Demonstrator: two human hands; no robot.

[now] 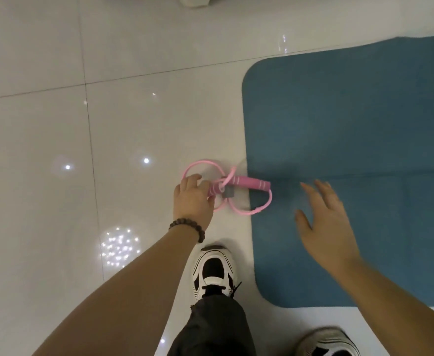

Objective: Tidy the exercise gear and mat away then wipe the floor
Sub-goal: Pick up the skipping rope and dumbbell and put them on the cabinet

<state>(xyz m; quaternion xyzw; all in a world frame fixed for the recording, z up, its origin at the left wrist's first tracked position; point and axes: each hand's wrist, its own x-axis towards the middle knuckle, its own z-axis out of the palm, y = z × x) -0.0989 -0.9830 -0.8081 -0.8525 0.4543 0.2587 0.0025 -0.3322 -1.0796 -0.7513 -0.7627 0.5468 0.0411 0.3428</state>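
Head view looks straight down at a glossy white tiled floor point(56, 124) dotted with bright light reflections. A teal-blue foam exercise mat with rounded corners point(352, 119) lies flat on the right side of the floor. Just beside its left edge sits a pink skipping rope with foam-covered pink handles point(239, 181), its thin cord coiled into several loops on the tile; one handle points to the right and its end reaches over the mat's edge, and one loop of cord also lies across that edge. A small grey block shows under the handles where the cord is bundled.

The left hand point(192, 199) is down at the rope, its fingers curled round the left end of the bundled handles and touching the nearest loop of cord. A brown beaded bracelet point(187, 227) circles that wrist. The right hand point(324, 217) hovers over the mat, near the rope but apart from it, palm down, fingers spread and straight, holding nothing; it is slightly blurred.

Below, a black-and-white trainer point(214, 272) with a dark trouser leg stands on the tile just left of the mat, and a second trainer point(329, 344) shows at the bottom edge.
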